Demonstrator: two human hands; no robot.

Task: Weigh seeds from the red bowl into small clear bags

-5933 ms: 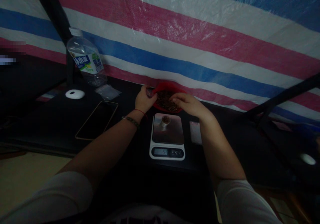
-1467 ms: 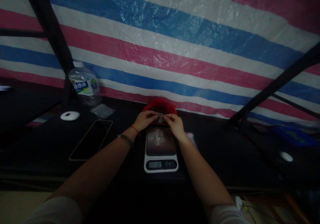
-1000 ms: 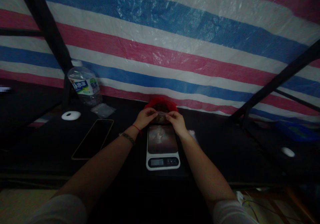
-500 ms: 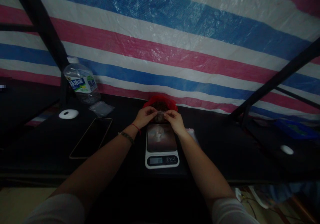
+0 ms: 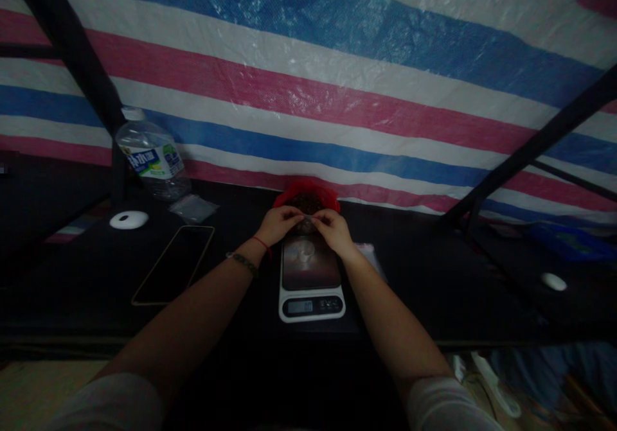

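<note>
Both hands have come away from the red bag [image 5: 330,200], where, in the earliest frame, the left held the rim and the right dipped inside; they now meet just in front of it. Left hand [image 5: 277,224] and right hand [image 5: 336,228] each have thumb and fingers pinched together on a small clear pouch [image 5: 307,227], one at either side of its top edge. It hangs between them by the far end of the scale [image 5: 315,277], with a dark, blurred patch low in it that I cannot make out. Brown bits [image 5: 304,201] fill the red bag behind. On the plate of the scale stands a cup [image 5: 305,251], pale and clear now, whereas brown bits topped it at first; the display, which read higher then, seems to show zeros. Right of the scale, partly hidden by the right forearm, lies a flat packet [image 5: 372,257]. Over on the left, a phone [image 5: 173,267] lies face up near the forearm, with a white oval [image 5: 128,219], another packet [image 5: 193,209] and a bottle [image 5: 157,155] beyond it, all on the black table [image 5: 409,283] before a striped sheet [image 5: 308,90].
</note>
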